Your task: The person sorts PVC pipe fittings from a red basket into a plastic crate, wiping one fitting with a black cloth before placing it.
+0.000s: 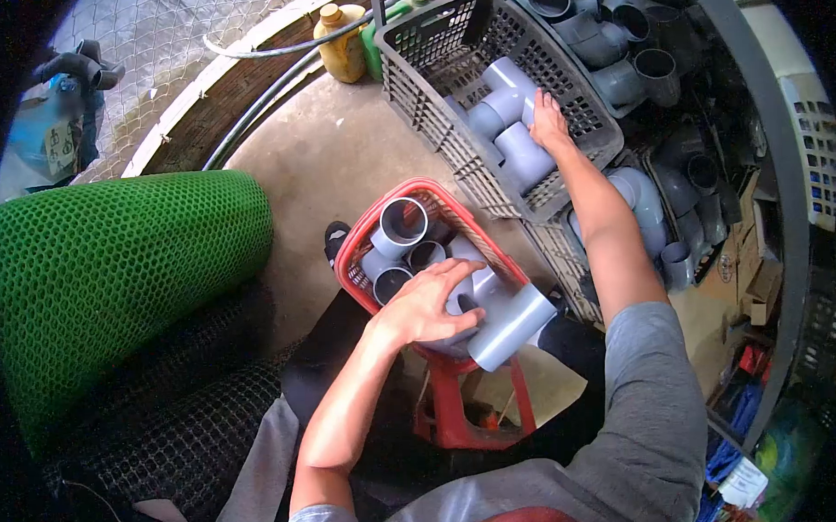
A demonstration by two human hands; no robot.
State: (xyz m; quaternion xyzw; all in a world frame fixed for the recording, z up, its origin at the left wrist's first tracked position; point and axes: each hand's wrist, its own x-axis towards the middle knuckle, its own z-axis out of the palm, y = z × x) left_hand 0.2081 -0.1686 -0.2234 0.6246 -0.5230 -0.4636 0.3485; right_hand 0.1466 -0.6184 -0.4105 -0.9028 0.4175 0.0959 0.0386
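My right hand (549, 123) reaches into the black plastic crate (411, 54), its fingers against a grey pipe tee (513, 87). Part of its grip is hidden behind the fitting. Another grey pipe tee (525, 156) lies just below it in the crate. My left hand (429, 302) is over the red basket (349, 250), fingers spread and thumb apart, close to the fittings there. That basket is heaped with several grey pipe tees (404, 222), some with their round mouths up. One large tee (512, 327) sticks out over its near right rim.
Under the basket stands a red stool (464, 407). A green mesh roll (133, 262) lies to the left. Yellow and green jugs (341, 43) stand at the back. More crates of grey fittings (623, 79) crowd the right, beside a metal post (783, 156).
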